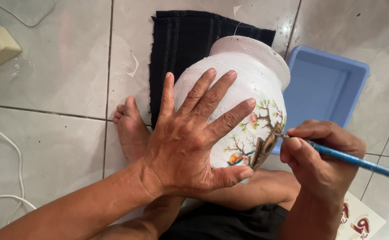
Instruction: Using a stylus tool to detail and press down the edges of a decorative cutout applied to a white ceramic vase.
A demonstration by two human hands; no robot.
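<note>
- The left hand (194, 138) lies flat and wide open on the white vase (243, 89), likely to keep it from rolling.
- The vase leans on its side on the person's lap, above a dark cloth (181, 40) on the tiled floor (48, 80).
- The right hand (319, 155) pinches a thin blue brush (345, 158); its tip touches the painted tree and bird (252, 142).
- A blue tub (323, 84) sits just beside the vase. It looks empty.
- I cannot see inside the vase.
</note>
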